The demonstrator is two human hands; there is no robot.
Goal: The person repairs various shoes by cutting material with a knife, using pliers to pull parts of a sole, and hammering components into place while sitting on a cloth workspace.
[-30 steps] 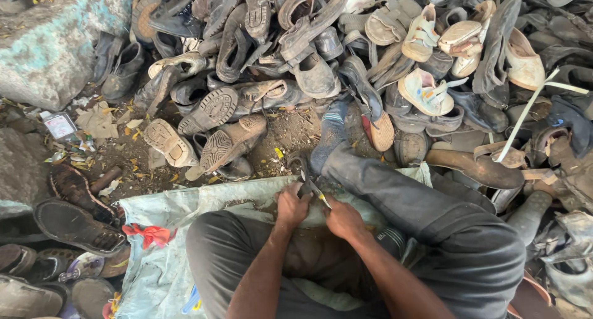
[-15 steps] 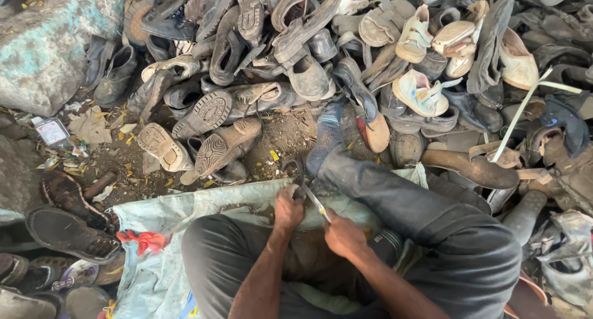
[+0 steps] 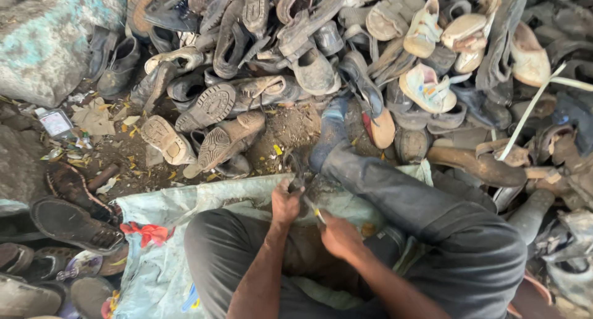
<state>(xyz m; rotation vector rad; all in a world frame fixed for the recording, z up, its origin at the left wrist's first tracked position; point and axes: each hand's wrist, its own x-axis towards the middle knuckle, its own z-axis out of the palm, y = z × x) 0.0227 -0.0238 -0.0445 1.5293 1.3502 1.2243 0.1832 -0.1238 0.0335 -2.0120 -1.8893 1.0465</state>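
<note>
Shoe part: a dark, worn piece (image 3: 307, 192) sits between the seated person's knees, at six o'clock from the great heap of old shoes (image 3: 346, 53).
Left hand: left hand (image 3: 285, 204) clamps the piece, fingers curled tight over it.
Right hand: right hand (image 3: 338, 235) is closed around a thin blade with a yellowish handle (image 3: 314, 209), tip toward the piece.
Handling: it looks light but stiff and grimy; best pinned by its thicker edge, away from the blade.
Underfoot: pale woven sack (image 3: 185, 201) spread on dirt, a red scrap (image 3: 145, 233) at nine o'clock.
</note>
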